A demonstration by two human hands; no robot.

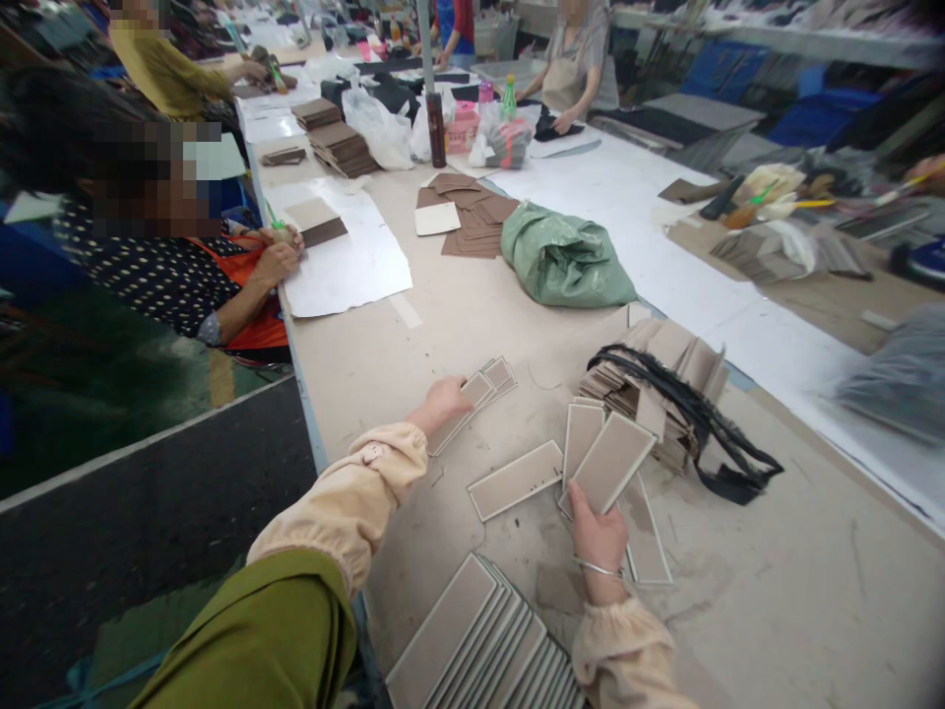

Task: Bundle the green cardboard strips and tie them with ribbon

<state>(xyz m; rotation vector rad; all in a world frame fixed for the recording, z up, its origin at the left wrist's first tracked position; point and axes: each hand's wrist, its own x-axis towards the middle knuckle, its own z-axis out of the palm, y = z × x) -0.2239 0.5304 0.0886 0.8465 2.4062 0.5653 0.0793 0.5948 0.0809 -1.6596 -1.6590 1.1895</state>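
Observation:
My right hand [599,540] grips a beige rectangular panel [614,455] with pale edges, thumb on top. Other such panels lie fanned beneath it, one sticking out to the lower right [650,537]. Farther forward, my left hand [446,404] is closed over the near part of a few overlapping narrow panels [487,386]; its fingertips are partly hidden. Between the hands a single panel [515,481] with small dark marks lies flat. Close to me is a long overlapping row of the same panels [472,640].
A bundle of beige pieces [664,369] with a black fabric strip [727,473] sits at right. Beyond are a green cloth bag [565,256] and brown sheets [476,212]. A co-worker [243,286] sits at the table's left edge; others work farther back.

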